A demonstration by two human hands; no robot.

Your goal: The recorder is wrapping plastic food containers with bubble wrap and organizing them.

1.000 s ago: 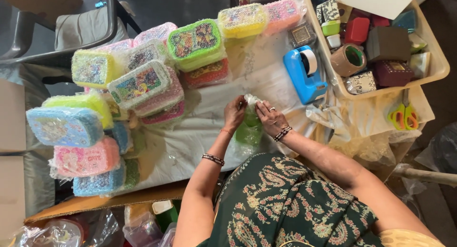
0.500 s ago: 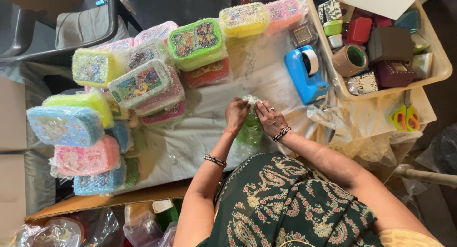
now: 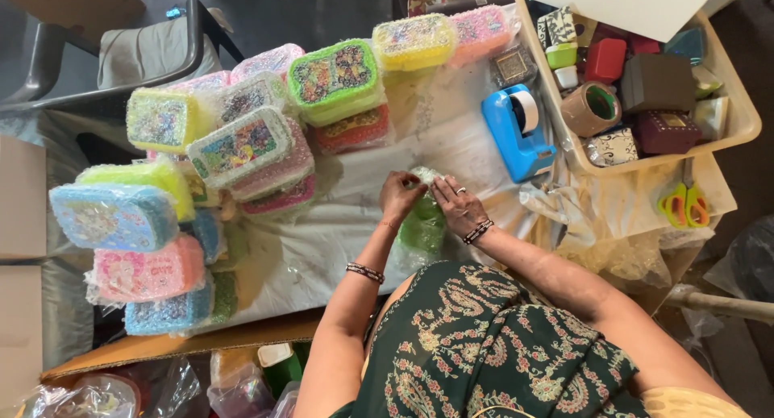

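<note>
Head view, left hand (image 3: 401,195): fingers bent and pinched on the far end of the green bubble-wrapped box (image 3: 422,221); beaded bracelet on the wrist.
Head view, right hand (image 3: 456,206): fingers closed on the same far end from the right side, touching the wrap; ring on one finger, dark bangles at the wrist.
Green bubble-wrapped box: near the middle of the table, lying on the white sheet (image 3: 322,249), between the two hands, just in front of the body.
Person: dark green patterned dress (image 3: 484,353), both forearms reaching away over the table.
Left pile: stack of bubble-wrapped lunch boxes; blue one (image 3: 113,216) and pink one (image 3: 149,269) at the near left, yellow one (image 3: 157,120) farther back.
Far pile: green-lidded box (image 3: 334,75) on top, yellow one (image 3: 415,41) beside it to the right.
Blue tape dispenser (image 3: 518,132): far right of the hands, well apart from them, just left of the tray.
Cream tray (image 3: 730,132): far right, holding a brown tape roll (image 3: 591,108), a red box (image 3: 606,59) and small dark boxes.
Scissors (image 3: 684,204): green and orange handles, right edge of the table, below the tray.
Grey chair (image 3: 121,55): far left, beyond the table.
</note>
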